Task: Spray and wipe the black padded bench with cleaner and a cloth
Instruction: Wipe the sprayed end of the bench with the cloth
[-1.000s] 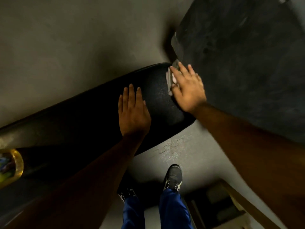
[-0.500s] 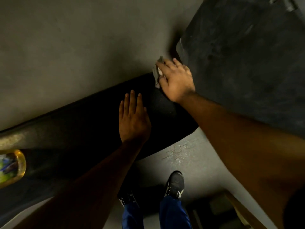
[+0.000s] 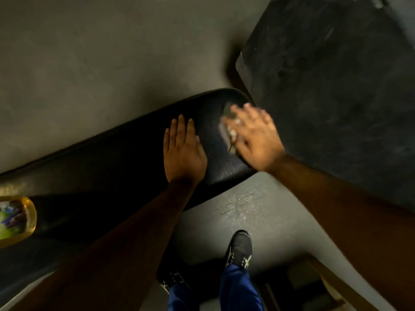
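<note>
While the left hand (image 3: 183,151) rests flat and open on the black padded bench (image 3: 125,153), the right hand (image 3: 251,133), fingers spread, presses the one grey cloth (image 3: 225,129) onto the pad, back from the far edge toward the end's middle, so wiping continues. One yellowish bottle (image 3: 15,218) sits at left.
</note>
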`<move>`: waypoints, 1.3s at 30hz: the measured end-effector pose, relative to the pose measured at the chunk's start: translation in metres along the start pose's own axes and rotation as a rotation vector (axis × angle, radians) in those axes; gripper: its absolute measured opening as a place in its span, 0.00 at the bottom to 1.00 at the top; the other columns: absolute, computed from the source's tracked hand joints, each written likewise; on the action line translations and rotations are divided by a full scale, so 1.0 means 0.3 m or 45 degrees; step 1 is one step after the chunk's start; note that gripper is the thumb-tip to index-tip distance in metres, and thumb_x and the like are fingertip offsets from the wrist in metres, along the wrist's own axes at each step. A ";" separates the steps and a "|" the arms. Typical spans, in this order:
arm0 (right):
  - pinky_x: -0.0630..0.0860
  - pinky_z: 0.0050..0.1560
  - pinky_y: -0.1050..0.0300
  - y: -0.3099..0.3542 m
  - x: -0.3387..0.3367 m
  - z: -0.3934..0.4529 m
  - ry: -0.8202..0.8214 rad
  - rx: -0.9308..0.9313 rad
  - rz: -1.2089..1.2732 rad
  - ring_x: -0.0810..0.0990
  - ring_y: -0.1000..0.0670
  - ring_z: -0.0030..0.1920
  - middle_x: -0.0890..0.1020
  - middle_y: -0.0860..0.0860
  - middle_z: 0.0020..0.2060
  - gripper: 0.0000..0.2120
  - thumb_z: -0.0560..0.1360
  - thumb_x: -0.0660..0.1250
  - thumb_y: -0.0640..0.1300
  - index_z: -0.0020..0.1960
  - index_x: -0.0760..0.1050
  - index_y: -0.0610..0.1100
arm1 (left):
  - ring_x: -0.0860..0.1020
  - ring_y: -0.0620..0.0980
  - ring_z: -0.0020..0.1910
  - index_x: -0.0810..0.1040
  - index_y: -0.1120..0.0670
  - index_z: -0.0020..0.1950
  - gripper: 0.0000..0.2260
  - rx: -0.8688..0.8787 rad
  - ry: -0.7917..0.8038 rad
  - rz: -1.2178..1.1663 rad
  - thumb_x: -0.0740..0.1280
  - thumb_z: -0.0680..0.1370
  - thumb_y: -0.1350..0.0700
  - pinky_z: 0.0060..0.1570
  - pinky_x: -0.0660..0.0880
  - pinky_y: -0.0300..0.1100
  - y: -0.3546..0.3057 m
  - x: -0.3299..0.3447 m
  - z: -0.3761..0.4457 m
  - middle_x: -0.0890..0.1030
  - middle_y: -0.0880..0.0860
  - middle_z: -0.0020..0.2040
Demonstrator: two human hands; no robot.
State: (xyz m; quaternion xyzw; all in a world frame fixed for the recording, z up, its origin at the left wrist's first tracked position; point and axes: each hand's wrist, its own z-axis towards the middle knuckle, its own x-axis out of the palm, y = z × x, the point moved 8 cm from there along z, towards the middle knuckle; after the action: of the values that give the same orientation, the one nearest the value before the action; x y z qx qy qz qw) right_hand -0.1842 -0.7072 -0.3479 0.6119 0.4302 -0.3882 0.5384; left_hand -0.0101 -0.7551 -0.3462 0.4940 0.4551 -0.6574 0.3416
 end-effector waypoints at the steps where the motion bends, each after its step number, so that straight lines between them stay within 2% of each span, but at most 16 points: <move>1: 0.54 0.76 0.32 -0.025 -0.010 -0.007 -0.043 0.207 0.040 0.56 0.41 0.80 0.61 0.49 0.80 0.28 0.77 0.55 0.54 0.78 0.63 0.57 | 0.62 0.57 0.76 0.68 0.58 0.74 0.23 -0.001 0.016 -0.006 0.52 0.81 0.52 0.75 0.56 0.52 0.000 -0.001 0.000 0.66 0.59 0.75; 2: 0.54 0.76 0.31 0.000 -0.001 -0.027 -0.076 0.304 0.020 0.56 0.40 0.80 0.61 0.48 0.80 0.29 0.77 0.54 0.54 0.78 0.64 0.55 | 0.61 0.57 0.76 0.67 0.58 0.74 0.23 0.004 0.029 -0.015 0.51 0.81 0.52 0.75 0.56 0.52 -0.001 -0.002 0.002 0.66 0.59 0.75; 5: 0.51 0.76 0.32 0.260 0.099 -0.148 0.053 -0.134 -0.114 0.56 0.43 0.80 0.62 0.50 0.80 0.28 0.76 0.54 0.53 0.77 0.65 0.53 | 0.64 0.58 0.75 0.70 0.59 0.72 0.24 -0.014 0.035 -0.165 0.50 0.79 0.53 0.75 0.56 0.51 0.007 -0.017 0.019 0.68 0.60 0.74; 7: 0.52 0.77 0.34 0.244 0.085 -0.187 0.062 -0.252 -0.109 0.57 0.44 0.80 0.63 0.50 0.79 0.28 0.76 0.56 0.52 0.76 0.66 0.53 | 0.69 0.59 0.72 0.73 0.62 0.69 0.23 -0.034 -0.031 -0.375 0.51 0.79 0.55 0.73 0.60 0.52 0.038 -0.050 0.015 0.73 0.61 0.70; 11: 0.51 0.77 0.32 0.147 0.040 -0.113 -0.138 0.477 -0.064 0.57 0.40 0.80 0.62 0.47 0.79 0.30 0.76 0.56 0.54 0.79 0.62 0.52 | 0.72 0.61 0.68 0.74 0.62 0.67 0.21 -0.029 -0.138 -0.301 0.54 0.79 0.57 0.69 0.66 0.54 0.178 -0.132 -0.034 0.75 0.62 0.68; 14: 0.50 0.77 0.32 0.417 0.140 -0.151 -0.029 -0.036 -0.112 0.57 0.41 0.80 0.62 0.48 0.79 0.30 0.77 0.57 0.54 0.78 0.63 0.52 | 0.68 0.62 0.72 0.72 0.60 0.70 0.22 -0.048 -0.110 0.004 0.57 0.79 0.51 0.71 0.63 0.55 0.288 -0.154 -0.097 0.71 0.62 0.71; 16: 0.51 0.77 0.35 0.404 0.141 -0.158 0.116 -0.356 -0.132 0.57 0.44 0.80 0.62 0.50 0.79 0.28 0.78 0.56 0.55 0.77 0.64 0.53 | 0.64 0.61 0.74 0.68 0.59 0.73 0.25 -0.036 -0.045 0.090 0.56 0.81 0.47 0.73 0.59 0.55 0.333 -0.130 -0.129 0.67 0.62 0.74; 17: 0.51 0.78 0.37 0.355 0.120 -0.119 0.079 -0.349 -0.162 0.58 0.44 0.80 0.63 0.49 0.79 0.27 0.78 0.55 0.54 0.76 0.65 0.53 | 0.63 0.60 0.75 0.67 0.59 0.74 0.26 -0.012 -0.035 0.113 0.56 0.81 0.46 0.74 0.58 0.54 0.342 -0.118 -0.141 0.66 0.61 0.75; 20: 0.51 0.77 0.36 0.214 0.074 0.002 -0.089 0.324 -0.132 0.57 0.41 0.80 0.62 0.47 0.79 0.28 0.79 0.53 0.56 0.78 0.63 0.52 | 0.61 0.59 0.76 0.65 0.58 0.76 0.26 -0.005 -0.029 0.130 0.55 0.82 0.45 0.75 0.56 0.53 0.346 -0.113 -0.141 0.64 0.61 0.76; 21: 0.50 0.77 0.34 0.267 0.087 0.014 -0.094 0.362 -0.137 0.55 0.41 0.80 0.60 0.47 0.80 0.29 0.79 0.53 0.57 0.79 0.61 0.52 | 0.62 0.59 0.75 0.66 0.59 0.75 0.26 -0.003 -0.051 0.135 0.56 0.82 0.46 0.75 0.57 0.53 0.342 -0.119 -0.141 0.65 0.61 0.75; 25: 0.50 0.78 0.35 0.394 0.129 0.013 0.180 -0.295 -0.171 0.54 0.44 0.81 0.58 0.50 0.81 0.29 0.79 0.51 0.56 0.80 0.58 0.55 | 0.65 0.60 0.74 0.69 0.60 0.73 0.23 0.022 -0.120 0.148 0.56 0.82 0.49 0.73 0.60 0.54 0.337 -0.128 -0.142 0.68 0.62 0.74; 29: 0.49 0.76 0.34 0.252 0.061 0.193 -0.012 0.286 -0.086 0.53 0.41 0.81 0.59 0.47 0.80 0.31 0.77 0.49 0.56 0.79 0.60 0.52 | 0.64 0.59 0.75 0.69 0.59 0.73 0.22 0.004 -0.126 0.153 0.55 0.82 0.51 0.74 0.59 0.54 0.333 -0.128 -0.143 0.67 0.61 0.74; 33: 0.50 0.77 0.35 0.444 0.124 0.208 0.102 -0.350 -0.107 0.56 0.43 0.80 0.62 0.51 0.79 0.27 0.80 0.53 0.54 0.78 0.63 0.54 | 0.63 0.58 0.75 0.68 0.59 0.74 0.22 0.009 -0.097 0.141 0.54 0.82 0.52 0.74 0.58 0.54 0.340 -0.119 -0.141 0.67 0.61 0.74; 34: 0.51 0.78 0.36 0.415 0.104 0.245 0.084 -0.354 -0.096 0.57 0.44 0.80 0.63 0.51 0.79 0.26 0.80 0.54 0.54 0.78 0.63 0.55 | 0.63 0.58 0.75 0.68 0.59 0.73 0.22 0.002 -0.088 0.129 0.54 0.82 0.52 0.75 0.58 0.54 0.342 -0.117 -0.141 0.67 0.60 0.74; 37: 0.49 0.77 0.35 0.373 0.088 0.350 0.017 0.088 -0.023 0.57 0.42 0.80 0.65 0.51 0.78 0.25 0.79 0.53 0.55 0.76 0.66 0.54 | 0.64 0.58 0.75 0.69 0.60 0.73 0.22 -0.011 -0.094 0.128 0.55 0.82 0.52 0.75 0.58 0.54 0.340 -0.120 -0.143 0.68 0.60 0.74; 39: 0.50 0.76 0.35 0.519 0.132 0.342 0.057 -0.135 -0.063 0.59 0.42 0.79 0.66 0.52 0.78 0.25 0.79 0.54 0.54 0.75 0.68 0.54 | 0.65 0.58 0.74 0.70 0.61 0.72 0.21 -0.041 -0.132 0.158 0.55 0.82 0.52 0.74 0.58 0.55 0.346 -0.130 -0.149 0.69 0.61 0.73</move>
State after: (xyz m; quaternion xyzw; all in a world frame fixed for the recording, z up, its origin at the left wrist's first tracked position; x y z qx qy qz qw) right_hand -0.0254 -0.8125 -0.3466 0.5801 0.4770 -0.3644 0.5506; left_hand 0.1090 -0.7499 -0.3402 0.4810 0.4160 -0.6521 0.4128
